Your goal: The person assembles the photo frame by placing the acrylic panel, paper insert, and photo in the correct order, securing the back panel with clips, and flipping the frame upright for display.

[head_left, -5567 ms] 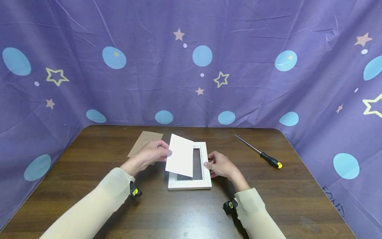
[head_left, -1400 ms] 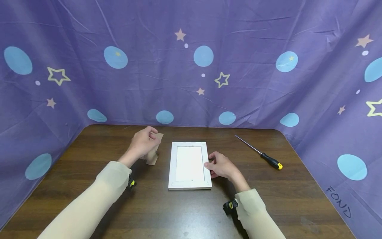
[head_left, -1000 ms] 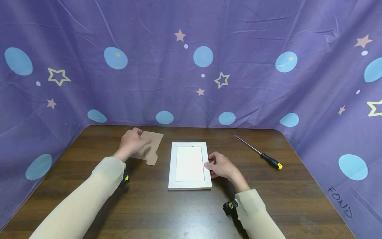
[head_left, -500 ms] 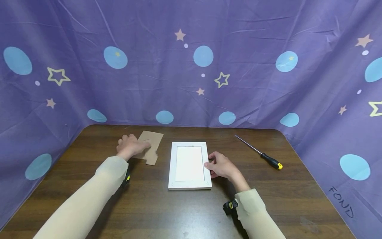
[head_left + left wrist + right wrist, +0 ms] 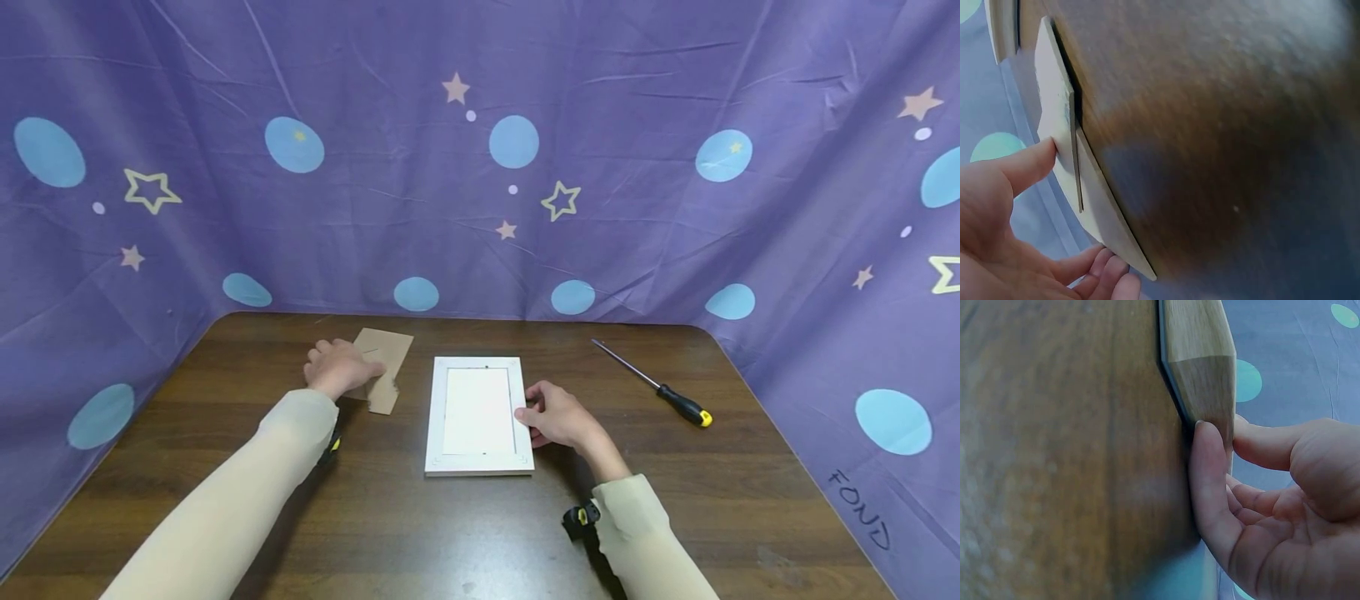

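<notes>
A white picture frame (image 5: 437, 417) lies on the table, with a white sheet (image 5: 478, 412) filling its opening. My right hand (image 5: 557, 417) pinches the frame's right edge, thumb on top; the right wrist view shows fingers against its wood-grained side (image 5: 1200, 369). To the left lies a brown backing board (image 5: 390, 346) with a notched outline. My left hand (image 5: 337, 368) covers its left part. In the left wrist view, the thumb presses at the board's stand flap (image 5: 1060, 106) and curled fingertips hold the edge of the board (image 5: 1104, 215).
A screwdriver (image 5: 652, 385) with a black and yellow handle lies on the right of the wooden table (image 5: 360, 517). A purple curtain (image 5: 480, 250) with stars and dots hangs behind and along both sides.
The white sheet, earlier in my left hand above the frame, now lies in the frame. My left hand has moved left onto the backing board. The right hand keeps its place.
</notes>
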{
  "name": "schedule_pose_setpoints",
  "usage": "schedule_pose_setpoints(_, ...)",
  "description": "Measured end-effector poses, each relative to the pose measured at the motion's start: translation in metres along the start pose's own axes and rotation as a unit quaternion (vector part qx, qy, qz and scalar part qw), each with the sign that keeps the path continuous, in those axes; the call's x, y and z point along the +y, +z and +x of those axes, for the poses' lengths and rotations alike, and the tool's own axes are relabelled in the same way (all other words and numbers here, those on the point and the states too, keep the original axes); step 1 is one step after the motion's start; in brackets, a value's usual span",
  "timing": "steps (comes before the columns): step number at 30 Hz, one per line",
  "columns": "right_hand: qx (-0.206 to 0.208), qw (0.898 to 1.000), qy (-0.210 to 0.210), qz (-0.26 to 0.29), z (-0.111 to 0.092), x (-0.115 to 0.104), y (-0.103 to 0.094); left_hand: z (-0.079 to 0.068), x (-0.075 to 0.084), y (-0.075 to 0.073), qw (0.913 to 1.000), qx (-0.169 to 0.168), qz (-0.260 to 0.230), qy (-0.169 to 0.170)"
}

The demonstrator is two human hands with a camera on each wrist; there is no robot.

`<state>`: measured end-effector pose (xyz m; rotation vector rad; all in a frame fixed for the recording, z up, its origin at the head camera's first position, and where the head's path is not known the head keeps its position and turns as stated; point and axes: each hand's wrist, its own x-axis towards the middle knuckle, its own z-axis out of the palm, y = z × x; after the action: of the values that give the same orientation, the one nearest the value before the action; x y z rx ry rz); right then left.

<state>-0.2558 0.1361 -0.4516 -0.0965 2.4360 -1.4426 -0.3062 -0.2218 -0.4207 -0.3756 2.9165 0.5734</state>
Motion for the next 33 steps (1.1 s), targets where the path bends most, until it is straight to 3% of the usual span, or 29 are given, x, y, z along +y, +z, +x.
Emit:
schedule_pose_setpoints(7,-0.001,1.0,-0.003,0.002,-0.001,0.0,0.0,0.015,-0.008,0.004,0.9982,-0.017,-0.043,-0.037)
schedule_pose_setpoints(15,0.001,1.0,-0.005,-0.001,-0.002,-0.001,-0.001,0.014,-0.014,-0.003,0.9911,-0.046,-0.104,-0.07)
schedule_pose_setpoints(18,0.001,1.0,-0.003,-0.001,-0.002,-0.001,-0.001,0.009,-0.016,-0.009,0.9865,-0.073,-0.135,-0.055)
schedule_pose_setpoints(24,0.002,1.0,-0.001,-0.006,-0.002,-0.001,0.0,0.003,-0.025,-0.018,0.9687,-0.115,-0.22,-0.013)
schedule_pose_setpoints(33,0.0,1.0,0.0,-0.015,-0.001,0.0,-0.001,0.006,-0.038,-0.026,0.9491,-0.133,-0.285,0.014)
